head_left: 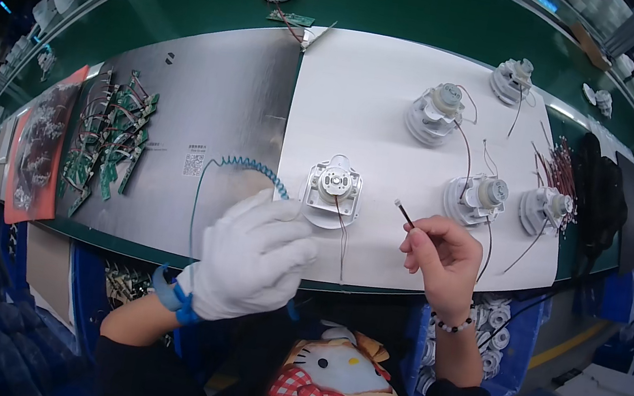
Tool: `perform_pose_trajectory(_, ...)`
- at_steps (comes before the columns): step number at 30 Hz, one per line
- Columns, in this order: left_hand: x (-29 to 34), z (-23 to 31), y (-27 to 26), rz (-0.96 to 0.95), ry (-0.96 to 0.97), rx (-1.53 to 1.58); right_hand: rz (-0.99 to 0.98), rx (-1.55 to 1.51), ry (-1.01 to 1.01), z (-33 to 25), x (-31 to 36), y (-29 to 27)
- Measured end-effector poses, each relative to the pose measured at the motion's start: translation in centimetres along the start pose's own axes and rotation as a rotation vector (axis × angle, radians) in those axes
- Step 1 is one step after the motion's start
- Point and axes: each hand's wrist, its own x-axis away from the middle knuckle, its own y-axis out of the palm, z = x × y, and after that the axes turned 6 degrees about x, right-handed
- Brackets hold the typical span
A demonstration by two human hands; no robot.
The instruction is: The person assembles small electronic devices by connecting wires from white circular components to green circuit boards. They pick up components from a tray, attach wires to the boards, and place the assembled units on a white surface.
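My right hand [443, 258] is bare and pinches a short dark cable [410, 219] between thumb and fingertips, its small pale plug pointing up and left. My left hand [255, 258] wears a white glove, its fingers curled together; whatever they may hold is hidden beneath. A blue strap [179, 299] circles that wrist, and a blue coiled cord [256, 166] runs up behind the glove. Just beyond the gloved fingers, a white plastic motor unit [334, 184] stands on the white sheet [376, 244], thin wires trailing from it toward the table's near edge.
More white motor units [434, 113] with wires stand at right and behind. Green circuit boards [109, 138] lie heaped on the grey metal sheet [227, 86] at left. A bundle of dark red cables [558, 173] lies far right. Below the table, a blue bin [530, 336] holds white parts.
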Motion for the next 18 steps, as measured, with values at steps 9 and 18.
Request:
perform_pose_trajectory(9,-0.6,4.2,-1.7,-0.018,-0.284,0.221,-0.288,0.493,-0.406,-2.2,1.8,2.6)
perform_pose_trajectory(18,-3.9,2.0,-2.8,-0.271,-0.178,0.257,-0.271,0.615,-0.451,-1.5,1.5,2.5)
